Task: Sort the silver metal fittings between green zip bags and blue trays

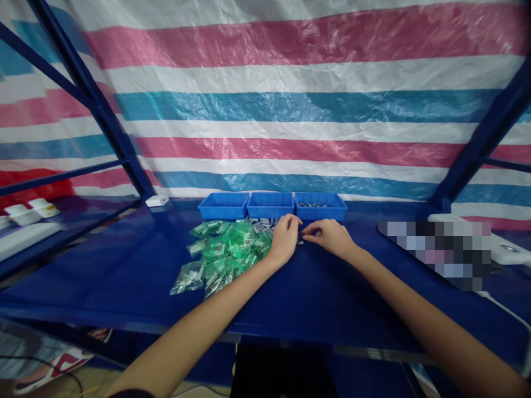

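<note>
My left hand [286, 239] is bent over the table beside the pile of green plastic bags [232, 246], its fingers curled together; what they hold, if anything, is hidden. Close to its right, my right hand [327, 236] has thumb and forefinger nearly together around something too small to make out. Small grey metal pieces [262, 223] lie behind my left hand, in front of the bins. A clear bag with small parts [188, 276] lies at the pile's front left.
Three blue bins stand in a row at the back: left [224, 207], middle [271, 205] and right [320, 205], the last with small metal parts. A white box [157, 200] is at back left. A blurred-out flat object [440, 251] and white device [508, 249] lie right.
</note>
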The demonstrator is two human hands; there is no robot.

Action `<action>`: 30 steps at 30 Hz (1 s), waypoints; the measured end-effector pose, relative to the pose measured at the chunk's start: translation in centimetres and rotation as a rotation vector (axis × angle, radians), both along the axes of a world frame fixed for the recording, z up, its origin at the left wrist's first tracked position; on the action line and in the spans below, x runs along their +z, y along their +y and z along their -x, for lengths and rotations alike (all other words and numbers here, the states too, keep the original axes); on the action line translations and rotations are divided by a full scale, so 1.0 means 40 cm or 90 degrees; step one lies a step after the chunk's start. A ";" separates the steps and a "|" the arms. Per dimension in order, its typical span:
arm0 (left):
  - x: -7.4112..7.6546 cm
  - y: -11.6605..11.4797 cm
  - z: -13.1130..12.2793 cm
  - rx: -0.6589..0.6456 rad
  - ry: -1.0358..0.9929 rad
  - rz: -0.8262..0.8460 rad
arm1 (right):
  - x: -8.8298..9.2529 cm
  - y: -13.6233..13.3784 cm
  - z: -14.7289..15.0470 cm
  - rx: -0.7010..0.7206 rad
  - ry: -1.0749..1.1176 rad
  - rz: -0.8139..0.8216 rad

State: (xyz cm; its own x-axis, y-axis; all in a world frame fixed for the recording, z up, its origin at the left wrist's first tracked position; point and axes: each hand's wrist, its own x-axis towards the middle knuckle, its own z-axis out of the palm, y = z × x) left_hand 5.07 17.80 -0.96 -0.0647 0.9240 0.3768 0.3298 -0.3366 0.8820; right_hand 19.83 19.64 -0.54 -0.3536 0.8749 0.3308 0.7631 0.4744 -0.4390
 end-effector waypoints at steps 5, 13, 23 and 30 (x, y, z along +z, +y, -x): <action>0.002 -0.002 -0.001 -0.007 0.001 -0.001 | -0.001 -0.006 0.006 -0.035 0.023 -0.012; 0.016 -0.012 -0.004 0.013 -0.026 -0.005 | -0.006 0.005 0.021 -0.014 0.355 0.069; 0.019 -0.020 -0.009 -0.006 -0.027 -0.006 | 0.008 -0.010 0.048 0.027 0.617 0.218; 0.015 -0.016 -0.005 -0.017 -0.011 -0.022 | 0.011 -0.017 0.059 0.032 0.651 0.255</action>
